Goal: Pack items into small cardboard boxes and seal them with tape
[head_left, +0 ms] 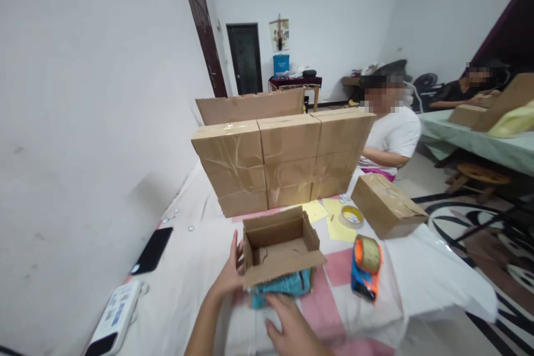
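Observation:
An open cardboard box [277, 233] stands in front of me with its flaps raised or folded out and its inside showing. My left hand [231, 267] is at its left wall, with the fingers against the cardboard. Below the box's front flap lies a teal plastic packet [287, 285], partly covered by that flap. My right hand [287, 314] is at the packet's near edge, its fingers closed on it and slightly blurred. To the right sits a blue and orange tape dispenser [366, 270] with a roll of tan tape.
Behind the open box rises a stack of taped cartons [287, 161], with a cardboard panel [250, 107] beyond. A closed carton [387, 206] and tape roll [351, 216] are at right. A phone [152, 250] and white device [114, 317] lie left. A person [392, 128] sits across.

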`<action>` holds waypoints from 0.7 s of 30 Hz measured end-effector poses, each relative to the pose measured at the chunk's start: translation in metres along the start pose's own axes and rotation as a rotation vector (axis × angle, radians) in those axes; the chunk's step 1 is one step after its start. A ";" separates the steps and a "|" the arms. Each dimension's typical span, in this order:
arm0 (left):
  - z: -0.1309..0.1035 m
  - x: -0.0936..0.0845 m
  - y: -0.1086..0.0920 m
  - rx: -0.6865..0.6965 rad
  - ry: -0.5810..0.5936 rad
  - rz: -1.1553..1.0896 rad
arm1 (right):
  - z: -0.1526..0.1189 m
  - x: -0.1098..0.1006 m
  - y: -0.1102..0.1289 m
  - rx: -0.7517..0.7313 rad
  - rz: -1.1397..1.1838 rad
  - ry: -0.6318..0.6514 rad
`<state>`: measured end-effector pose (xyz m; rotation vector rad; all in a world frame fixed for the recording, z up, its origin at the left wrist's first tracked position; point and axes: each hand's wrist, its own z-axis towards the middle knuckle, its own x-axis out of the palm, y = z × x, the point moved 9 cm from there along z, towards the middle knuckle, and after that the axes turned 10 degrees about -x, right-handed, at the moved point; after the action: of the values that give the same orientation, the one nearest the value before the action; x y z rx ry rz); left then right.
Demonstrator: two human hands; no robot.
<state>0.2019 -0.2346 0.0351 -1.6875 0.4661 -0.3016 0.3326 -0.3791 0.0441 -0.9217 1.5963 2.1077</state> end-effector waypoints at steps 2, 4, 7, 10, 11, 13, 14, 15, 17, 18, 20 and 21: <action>0.007 0.001 -0.009 0.030 0.040 0.053 | -0.004 -0.019 0.015 -0.022 -0.114 -0.006; 0.009 0.000 -0.017 0.067 0.047 0.122 | -0.006 -0.049 0.032 -0.081 -0.215 -0.047; 0.008 -0.003 -0.021 0.084 0.031 0.183 | -0.002 -0.093 0.042 -0.148 -0.346 -0.082; 0.006 -0.003 -0.018 0.079 0.011 0.200 | 0.011 -0.096 0.022 -0.082 -0.433 0.102; 0.006 -0.003 -0.017 0.076 0.007 0.202 | 0.015 -0.089 0.014 -0.049 -0.453 0.178; 0.005 -0.002 -0.016 0.072 -0.003 0.205 | 0.022 -0.072 0.003 -0.009 -0.499 0.294; 0.005 -0.002 -0.015 0.071 -0.008 0.204 | 0.025 -0.064 0.000 0.000 -0.519 0.331; 0.004 -0.002 -0.015 0.070 -0.011 0.203 | 0.027 -0.057 0.000 0.000 -0.532 0.356; 0.004 -0.003 -0.013 0.068 -0.011 0.196 | 0.027 -0.048 0.003 -0.024 -0.537 0.392; 0.003 -0.003 -0.012 0.065 -0.007 0.186 | 0.025 -0.046 0.007 -0.049 -0.535 0.414; 0.003 -0.004 -0.010 0.055 -0.005 0.162 | 0.018 -0.048 0.019 -0.121 -0.507 0.478; 0.003 -0.004 -0.008 0.048 -0.003 0.153 | 0.012 -0.053 0.027 -0.152 -0.471 0.518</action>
<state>0.2010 -0.2292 0.0431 -1.5952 0.5778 -0.1970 0.3512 -0.3702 0.1006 -1.8080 1.2520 1.7540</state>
